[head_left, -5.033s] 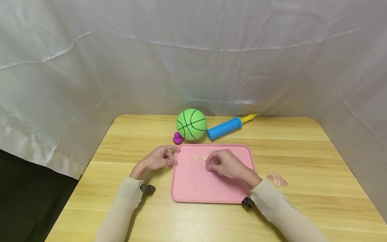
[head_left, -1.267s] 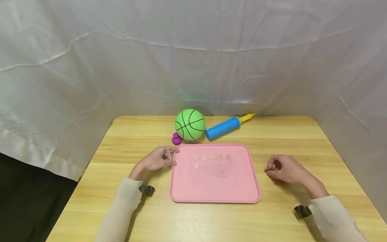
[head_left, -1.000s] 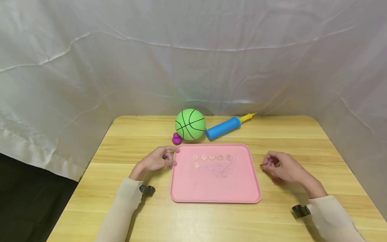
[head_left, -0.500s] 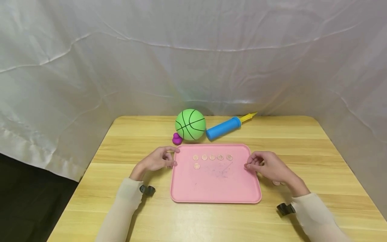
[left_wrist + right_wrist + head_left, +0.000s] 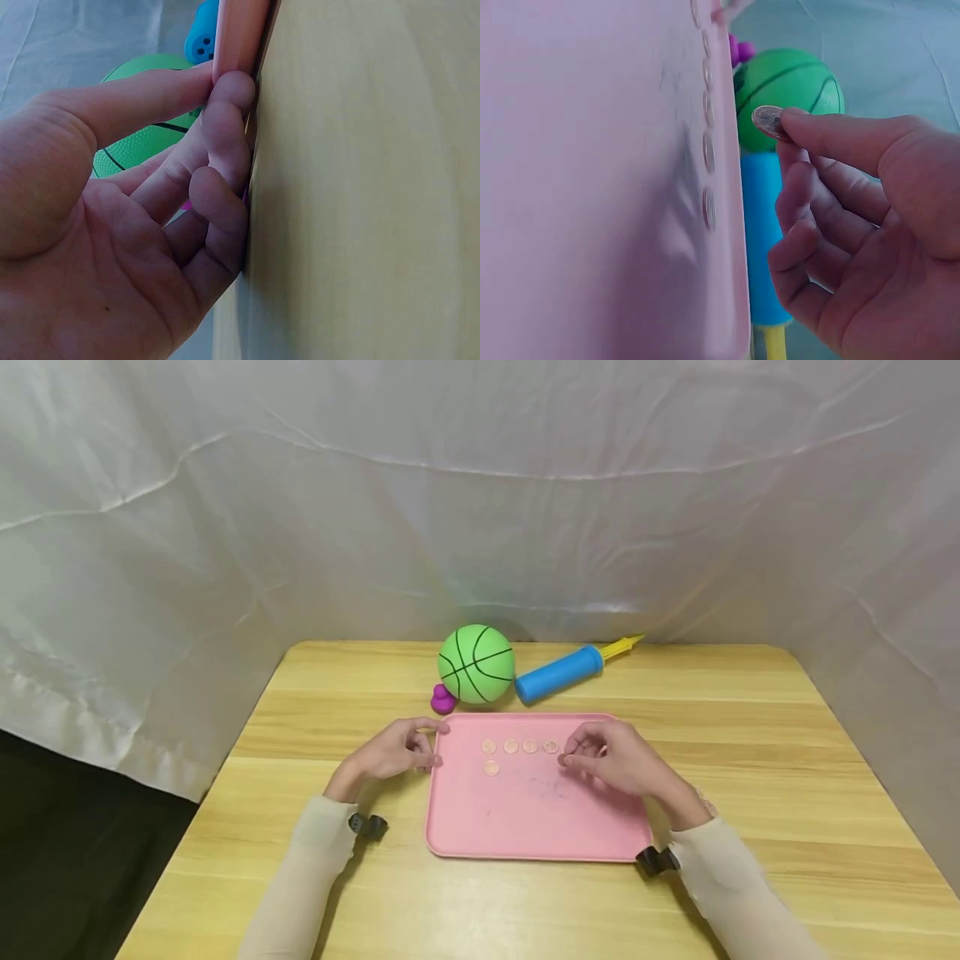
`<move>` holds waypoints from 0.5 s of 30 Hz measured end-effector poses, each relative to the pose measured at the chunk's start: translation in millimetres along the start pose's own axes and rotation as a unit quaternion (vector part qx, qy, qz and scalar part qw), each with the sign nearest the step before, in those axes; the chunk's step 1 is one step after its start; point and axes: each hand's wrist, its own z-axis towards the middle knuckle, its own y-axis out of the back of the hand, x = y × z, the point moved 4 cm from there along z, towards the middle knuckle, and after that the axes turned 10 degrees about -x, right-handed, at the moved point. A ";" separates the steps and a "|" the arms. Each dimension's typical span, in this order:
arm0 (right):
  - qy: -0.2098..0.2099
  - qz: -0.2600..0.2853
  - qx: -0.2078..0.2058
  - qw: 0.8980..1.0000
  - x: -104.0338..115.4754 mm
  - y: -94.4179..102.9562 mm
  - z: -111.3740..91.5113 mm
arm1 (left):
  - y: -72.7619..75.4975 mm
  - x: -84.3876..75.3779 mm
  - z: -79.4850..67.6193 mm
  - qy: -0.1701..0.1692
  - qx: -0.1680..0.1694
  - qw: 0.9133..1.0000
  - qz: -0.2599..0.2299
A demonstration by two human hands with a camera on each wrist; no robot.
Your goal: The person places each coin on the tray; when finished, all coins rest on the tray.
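Observation:
My left hand (image 5: 393, 750) pinches the left rim of a pink tray (image 5: 480, 827); in the left wrist view the thumb lies on the rim and fingertips are at its underside. My right hand (image 5: 618, 760) is over the tray's right half, pinching a coin (image 5: 769, 122) between thumb and index finger, its other fingers curled. Several coins lie flat along the tray's far side in a row, one of them a copper coin (image 5: 512, 746). Below the row's left end sits a single coin (image 5: 491, 767). In the head view the right hand covers the row's right end.
Behind the tray are a green ball (image 5: 477, 664), a small purple object (image 5: 442, 699) and a blue pump (image 5: 558, 674) with a yellow tip. Some coins (image 5: 707, 803) on the wooden table show partly past the right forearm. Grey cloth hangs around the table.
The right hand has carried a coin leftward from the table's right side to over the tray. Since five seconds ago a coin shows below the row. The left hand stays at the rim.

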 end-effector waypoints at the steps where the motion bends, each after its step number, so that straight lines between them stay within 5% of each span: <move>1: 0.002 0.001 0.002 1.000 2.9 -3.3 2.3 | 0.4 -0.5 0.2 0.000 -0.002 1.000 0.002; 15: -0.020 -0.016 0.031 0.999 19.2 -45.2 20.7 | 0.0 -0.4 0.3 0.004 -0.003 1.000 0.003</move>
